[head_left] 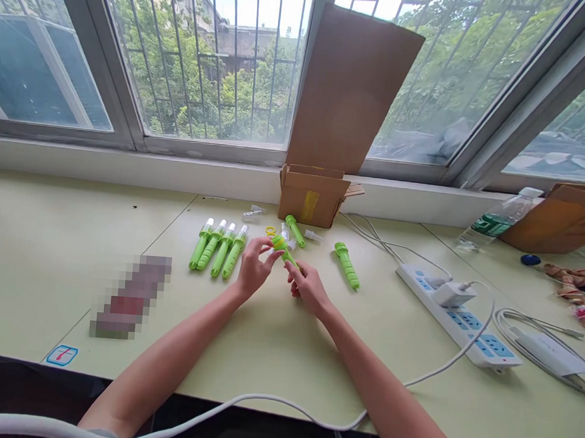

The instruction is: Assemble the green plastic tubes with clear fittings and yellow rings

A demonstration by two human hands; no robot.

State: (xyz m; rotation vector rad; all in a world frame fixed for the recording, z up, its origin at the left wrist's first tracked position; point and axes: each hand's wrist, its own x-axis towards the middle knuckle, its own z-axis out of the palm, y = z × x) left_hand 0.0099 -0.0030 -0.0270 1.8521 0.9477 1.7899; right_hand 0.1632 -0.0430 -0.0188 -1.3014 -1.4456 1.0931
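A green plastic handle (290, 256), tilted, with a flared top and some yellow at that end, is between both hands. The fingers of my left hand (256, 268) pinch its flared top. My right hand (310, 287) is closed around the lower end. To the left lie several green handles with clear caps (225, 249). Beyond my hands is a capless green handle (295, 231), and another green handle (347, 265) lies to the right. Near them are a yellow ring (270, 231) and clear plastic caps (313, 236), partly hidden behind my fingers.
A cardboard box (310, 197) stands at the back by the window. On the right are a white power strip (458, 317) with cables, a coiled charger cable (548, 350) and a plastic bottle (500, 220). A white cable (260, 398) crosses the table's front edge.
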